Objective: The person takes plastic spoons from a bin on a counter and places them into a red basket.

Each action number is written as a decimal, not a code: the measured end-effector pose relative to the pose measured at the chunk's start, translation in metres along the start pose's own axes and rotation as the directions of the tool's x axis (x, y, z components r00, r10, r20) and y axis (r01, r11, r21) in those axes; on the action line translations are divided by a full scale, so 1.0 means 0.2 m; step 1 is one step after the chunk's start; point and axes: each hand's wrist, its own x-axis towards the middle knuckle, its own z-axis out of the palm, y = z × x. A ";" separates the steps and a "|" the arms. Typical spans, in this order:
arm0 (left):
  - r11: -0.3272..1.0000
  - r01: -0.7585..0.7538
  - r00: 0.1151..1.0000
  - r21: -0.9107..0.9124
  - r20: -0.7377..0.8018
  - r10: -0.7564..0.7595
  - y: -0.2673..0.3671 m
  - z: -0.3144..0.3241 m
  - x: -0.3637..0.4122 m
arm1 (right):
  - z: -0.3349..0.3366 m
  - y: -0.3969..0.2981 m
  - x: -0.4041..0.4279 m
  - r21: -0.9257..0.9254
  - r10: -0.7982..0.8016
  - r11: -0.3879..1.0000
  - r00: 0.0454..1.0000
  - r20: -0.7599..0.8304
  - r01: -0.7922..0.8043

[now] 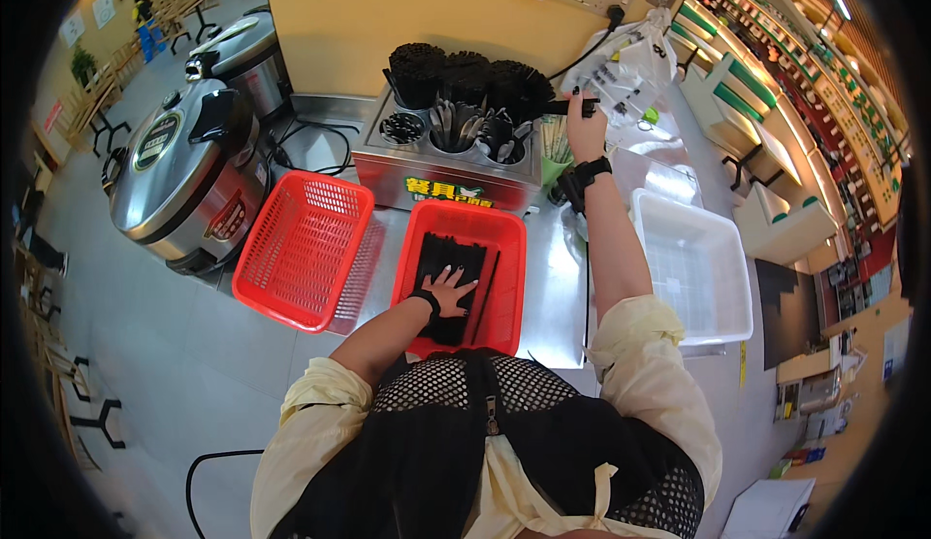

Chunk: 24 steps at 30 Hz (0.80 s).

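Observation:
My left hand (449, 291) lies spread over a pile of black chopsticks (452, 255) inside a red plastic basket (516, 277). One chopstick lies apart beside the pile. My right hand (586, 128) is raised at the right end of a metal cutlery holder (447, 181), its fingers closed round a few black chopsticks (560, 107). Thick bundles of black chopsticks (465, 77) stand upright in the holder's rear cups. Metal spoons (454, 128) fill front cups. A green cup with wrapped sticks (556, 153) stands beside the holder, near my right wrist.
A second red basket (302, 251) stands at the left, close to two large rice cookers (182, 168) (244, 55). A white plastic tub (694, 270) is at the right. Behind my right hand are a plastic bag (633, 66) and a plugged-in black cable (588, 55). A wall rises behind the holder.

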 end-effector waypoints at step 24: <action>0.943 -0.263 0.914 -0.204 -0.367 0.175 -0.04 -0.12 -0.16 | 0.00 -0.21 -0.19 0.007 0.112 0.994 0.986 -0.126 -0.112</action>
